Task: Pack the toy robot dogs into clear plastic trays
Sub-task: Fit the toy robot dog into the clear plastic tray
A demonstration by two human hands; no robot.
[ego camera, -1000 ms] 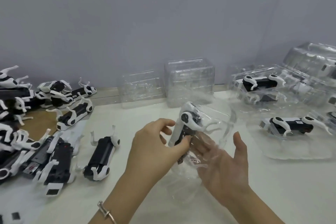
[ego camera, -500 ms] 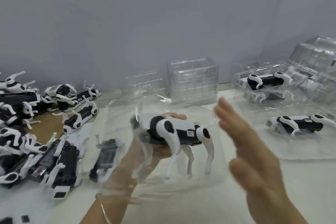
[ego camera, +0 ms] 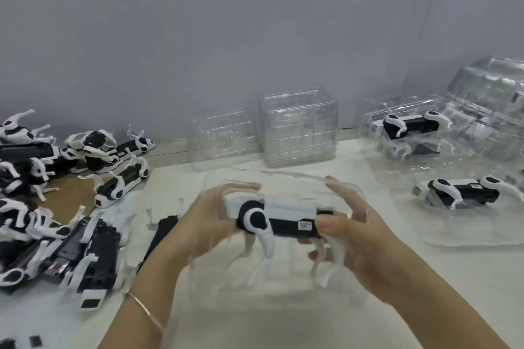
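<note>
The left hand (ego camera: 209, 221) curls around the front of a toy robot dog (ego camera: 283, 222). The right hand (ego camera: 365, 244) curls around its back end. The dog sits in a clear tray (ego camera: 218, 289), held up above the white bench (ego camera: 467, 278).

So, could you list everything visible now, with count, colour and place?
held toy dog: one, black and white, centre, in both hands
held tray: one, clear, at that dog, between the hands
loose toy dogs: many, black and white, heaped at left
empty tray stacks: two, clear, back centre by wall
packed toy dogs: two, black and white, in filled trays at right
table: one, off-white, under everything
bracelet: one, metallic, left wrist
left hand: one, grips one end of held dog
right hand: one, grips the other end
</note>
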